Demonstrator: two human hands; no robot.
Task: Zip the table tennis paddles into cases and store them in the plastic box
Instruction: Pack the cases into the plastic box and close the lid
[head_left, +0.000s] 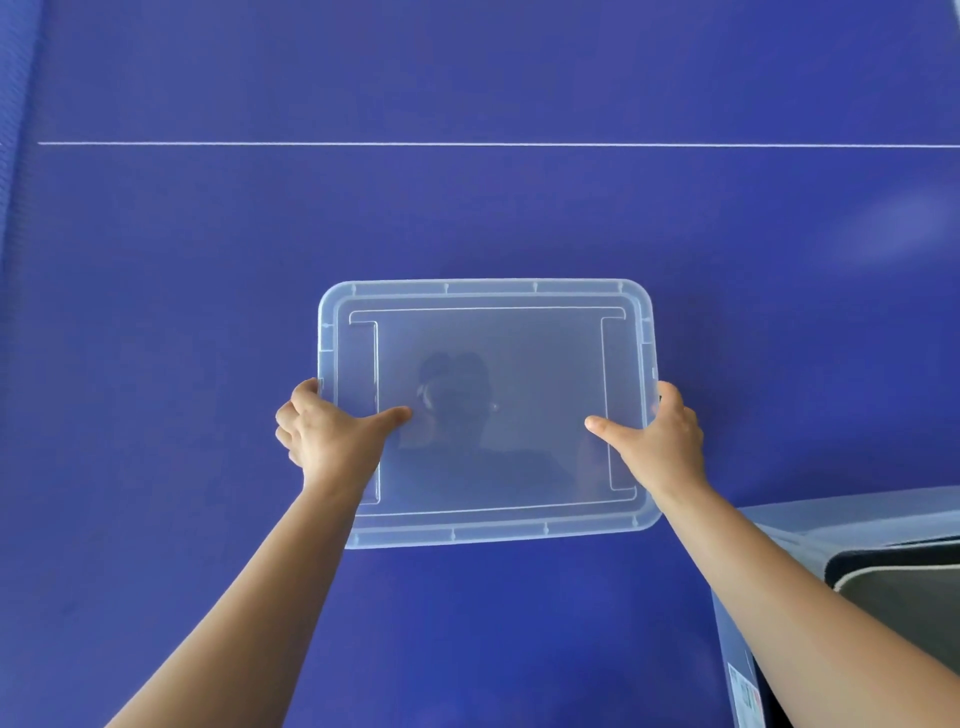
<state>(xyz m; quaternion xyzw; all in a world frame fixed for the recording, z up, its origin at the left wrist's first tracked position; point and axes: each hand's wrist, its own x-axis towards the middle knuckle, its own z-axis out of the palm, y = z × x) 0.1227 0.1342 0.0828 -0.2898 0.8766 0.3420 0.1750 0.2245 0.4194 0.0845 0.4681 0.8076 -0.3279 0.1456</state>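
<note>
A clear plastic lid (488, 364) sits in the middle of the view over the blue table tennis table (467, 208). My left hand (327, 431) grips its left edge, thumb on top and fingers curled under the rim. My right hand (660, 436) grips the right edge the same way. At the lower right stands the clear plastic box (737, 654), open on top, with a dark paddle case (904, 577) lying inside. I cannot tell whether the lid rests on the table or is held just above it.
A white line (467, 144) crosses the table beyond the lid. The table's left edge (21, 156) runs down the far left of the view. The box carries a small label (745, 693) on its near wall.
</note>
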